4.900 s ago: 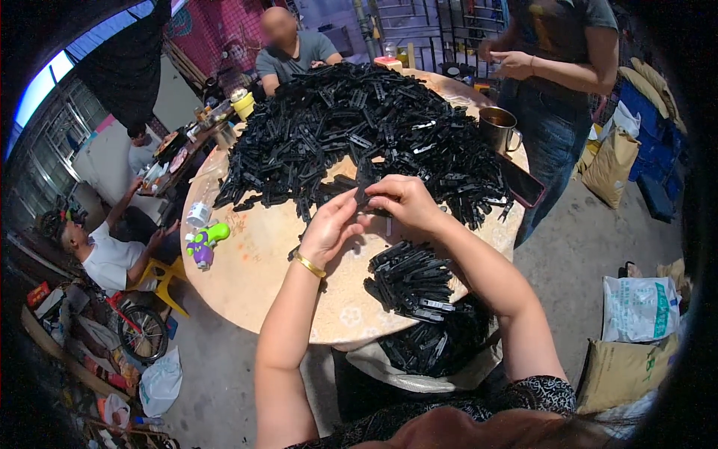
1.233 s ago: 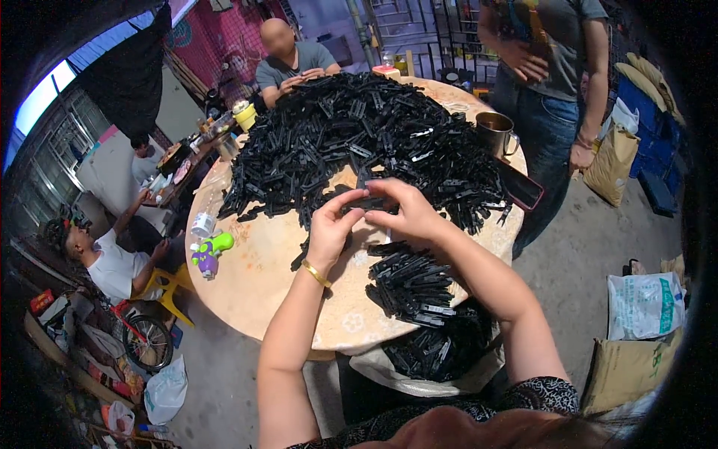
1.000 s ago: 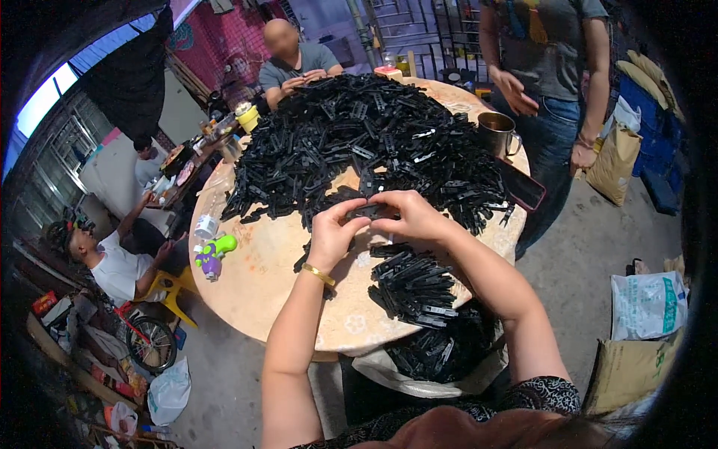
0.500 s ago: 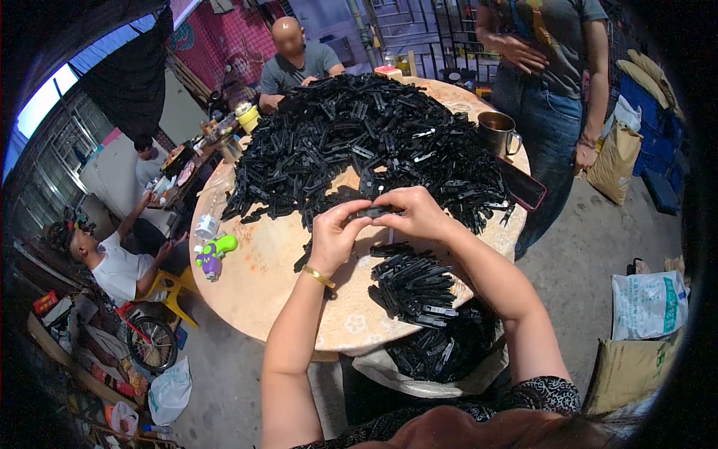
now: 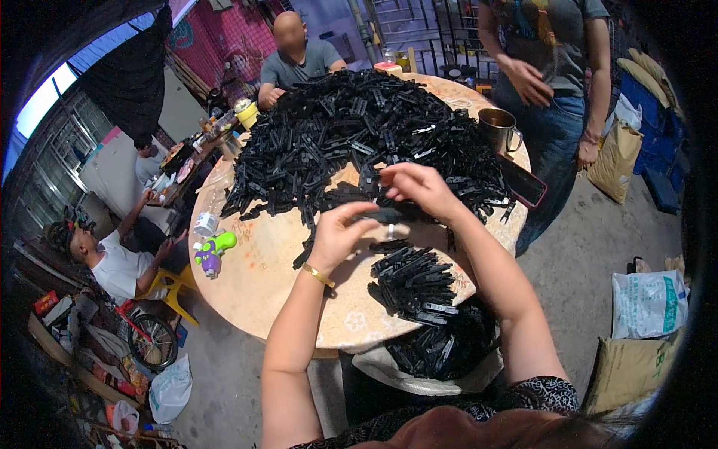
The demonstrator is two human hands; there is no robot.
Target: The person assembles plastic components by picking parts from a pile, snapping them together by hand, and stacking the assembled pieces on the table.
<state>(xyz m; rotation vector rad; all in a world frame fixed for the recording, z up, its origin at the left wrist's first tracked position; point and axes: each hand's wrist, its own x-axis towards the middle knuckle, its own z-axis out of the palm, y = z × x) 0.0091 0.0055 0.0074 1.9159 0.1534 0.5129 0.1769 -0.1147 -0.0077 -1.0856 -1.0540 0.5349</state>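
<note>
A big heap of slim black plastic parts [image 5: 321, 142] covers the far half of the round table. In front of it, my left hand [image 5: 340, 238] has a black plastic part [image 5: 386, 215] pinched between thumb and fingers; the part looks blurred. To its right, my right hand [image 5: 420, 193] is lifted off that part and hovers over the heap's near edge. Its fingers are bent, apart and slightly smeared, with nothing visible in them. Close to my body lies a smaller pile of similar black parts [image 5: 411, 283], roughly lined up side by side.
Below the table edge, an open pale sack [image 5: 389, 380] holds more black parts. The table [image 5: 258, 299] also carries a metal mug [image 5: 496, 129], a phone [image 5: 521, 182] and a green-purple toy [image 5: 215, 253]. One person [image 5: 295, 60] sits opposite; another [image 5: 553, 90] stands at the right.
My right hand has let go of the black part and moved up toward the heap. My left hand stays nearly in place. The standing person's hand has shifted slightly.
</note>
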